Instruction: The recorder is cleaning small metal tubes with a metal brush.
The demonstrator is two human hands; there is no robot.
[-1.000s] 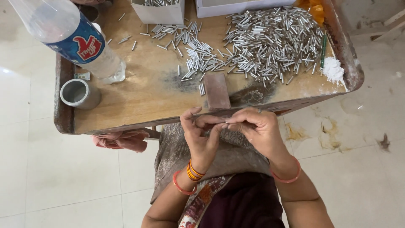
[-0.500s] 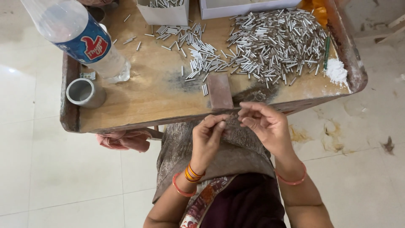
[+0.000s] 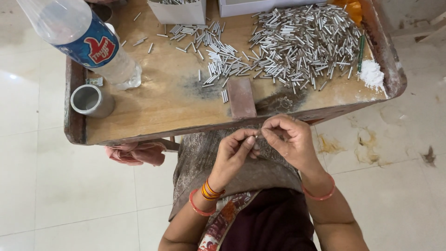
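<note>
Both hands meet just below the near edge of the desk, over the person's lap. The left hand has its thumb and forefinger pinched together on something very small at the tips, and the right hand pinches the same spot from the other side; the piece between them looks like one of the little metal tubes, though it is too small and too hidden by the fingers to be sure. So both sets of fingers are closed tight, tip to tip, with the remaining fingers loosely curled. On the desk a big heap of tubes lies well apart from the hands, with a smaller scatter to its left, a flat brown block near the front edge, a metal cup at the left corner, a plastic bottle tipped above it, white boxes at the back and a small mound of white powder at the right. The likely trouble, as I judge it, is that the piece is held over the lap and not over the desk: a slack pinch would drop it into the cloth or onto the floor tiles. An elbow or wrist lifted carelessly could also knock the front edge and roll tubes off.
</note>
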